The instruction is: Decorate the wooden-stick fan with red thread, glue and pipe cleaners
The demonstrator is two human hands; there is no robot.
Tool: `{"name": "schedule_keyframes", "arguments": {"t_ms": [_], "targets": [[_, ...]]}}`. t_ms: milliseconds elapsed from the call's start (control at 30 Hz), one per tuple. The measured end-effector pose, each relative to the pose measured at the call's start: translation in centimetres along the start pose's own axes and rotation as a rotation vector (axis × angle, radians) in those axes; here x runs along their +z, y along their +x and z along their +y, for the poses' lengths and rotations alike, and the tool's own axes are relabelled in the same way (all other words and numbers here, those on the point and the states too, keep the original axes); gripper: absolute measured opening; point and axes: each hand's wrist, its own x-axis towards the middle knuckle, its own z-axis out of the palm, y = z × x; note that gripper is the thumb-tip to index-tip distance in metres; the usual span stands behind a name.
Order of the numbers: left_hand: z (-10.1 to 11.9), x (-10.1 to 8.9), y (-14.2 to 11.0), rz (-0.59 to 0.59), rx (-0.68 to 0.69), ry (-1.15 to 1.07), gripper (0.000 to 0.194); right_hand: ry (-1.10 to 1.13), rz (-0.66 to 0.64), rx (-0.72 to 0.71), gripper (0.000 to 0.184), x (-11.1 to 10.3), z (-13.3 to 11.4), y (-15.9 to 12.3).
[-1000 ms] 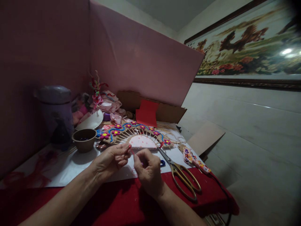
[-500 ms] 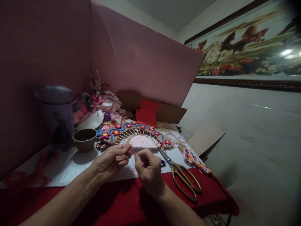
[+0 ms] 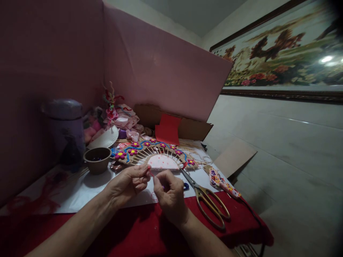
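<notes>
My left hand (image 3: 128, 184) is closed in a pinch on one end of a thin red strand (image 3: 151, 172). The strand runs to my right hand (image 3: 170, 194), whose curled fingers grip its other part. Just beyond both hands lies a fan-shaped craft piece (image 3: 146, 151) of burlap and thin sticks, with magenta flowers, a blue wavy line and a half-round dotted cloth centre (image 3: 162, 162). To the right of my right hand rest scissors (image 3: 205, 201) with gold handles. A dark blue round item (image 3: 185, 186) is partly hidden behind that hand.
A brown bowl (image 3: 97, 166) and a lilac canister (image 3: 65, 132) stand at the left, near tangled red strands (image 3: 40, 196). Red paper (image 3: 168, 129) leans against cardboard at the back. A floral-covered glue gun (image 3: 223, 184) lies at the right edge, its cord hanging down.
The hands hold nearly the same pose, with the red strand still stretched between them. Only a very slight shift of the view shows.
</notes>
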Motion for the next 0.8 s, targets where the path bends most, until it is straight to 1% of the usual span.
{"name": "schedule_keyframes", "arguments": {"t_ms": [333,533,800], "targets": [[0.05,0.17,-0.12,-0.027,-0.003,0.001,0.018,-0.021,0.009,0.015,0.015,0.0,0.13,0.02],[0.02,0.19,-0.17,-0.039,0.0,-0.006,0.018,-0.04,0.044,-0.001,0.016,0.12,0.2,-0.03],[0.03,0.17,-0.13,-0.062,0.012,-0.009,0.016,-0.08,0.052,-0.006,0.015,0.17,0.26,-0.04]]}}
